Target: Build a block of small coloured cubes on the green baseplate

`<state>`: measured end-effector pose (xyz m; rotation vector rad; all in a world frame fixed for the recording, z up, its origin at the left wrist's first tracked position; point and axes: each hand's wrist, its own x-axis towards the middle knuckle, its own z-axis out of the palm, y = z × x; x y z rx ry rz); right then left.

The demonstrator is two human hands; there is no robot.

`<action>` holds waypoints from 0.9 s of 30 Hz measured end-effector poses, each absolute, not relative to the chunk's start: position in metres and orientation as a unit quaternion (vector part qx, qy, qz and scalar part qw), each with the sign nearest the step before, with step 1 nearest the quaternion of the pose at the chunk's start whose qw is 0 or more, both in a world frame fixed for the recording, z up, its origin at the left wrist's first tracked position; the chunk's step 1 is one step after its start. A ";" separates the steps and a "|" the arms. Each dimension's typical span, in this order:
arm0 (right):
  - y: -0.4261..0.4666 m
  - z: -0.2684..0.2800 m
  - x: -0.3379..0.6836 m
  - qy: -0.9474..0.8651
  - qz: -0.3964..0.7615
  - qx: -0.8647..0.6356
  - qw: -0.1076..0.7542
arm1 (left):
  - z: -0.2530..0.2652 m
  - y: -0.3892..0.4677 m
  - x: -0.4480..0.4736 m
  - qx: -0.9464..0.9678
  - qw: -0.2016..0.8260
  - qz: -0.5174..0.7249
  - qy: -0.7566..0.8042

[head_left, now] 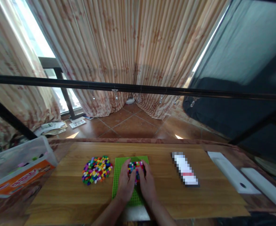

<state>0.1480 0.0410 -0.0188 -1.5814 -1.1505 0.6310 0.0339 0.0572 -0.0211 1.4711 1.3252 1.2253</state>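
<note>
A green studded baseplate [118, 166] lies on the wooden table [76, 201]. On it is a compact block of small multicoloured bricks [135, 164]. My left hand [124, 180] wraps round the left side of this block, fingertips at its far edge and thumb near its middle. From the right side my right hand [147, 181] grips it in the same way. Parts of the block are hidden beneath both hands. To the left of the baseplate, loose multicoloured bricks [97, 169] lie in a flat pile.
An open clear plastic box [38, 149] with an orange label stands at the left edge. A blurred-out phone-like object [185, 169] lies right of the baseplate. Two long white pieces [233, 172] are farther right. A black bar [128, 86] crosses beyond the table, before curtains.
</note>
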 end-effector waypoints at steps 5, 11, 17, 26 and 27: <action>0.040 -0.021 0.148 -0.492 0.248 -0.663 0.507 | -0.022 0.058 0.034 0.588 0.396 0.484 0.513; 0.041 -0.025 0.149 -0.506 0.231 -0.651 0.517 | -0.022 0.058 0.034 0.586 0.399 0.505 0.492; 0.041 -0.029 0.150 -0.501 0.227 -0.651 0.524 | -0.024 0.059 0.032 0.553 0.441 0.514 0.486; 0.038 -0.025 0.149 -0.512 0.224 -0.646 0.520 | -0.023 0.059 0.029 0.500 0.482 0.536 0.480; 0.038 -0.024 0.149 -0.514 0.226 -0.647 0.516 | -0.022 0.059 0.028 0.501 0.479 0.537 0.481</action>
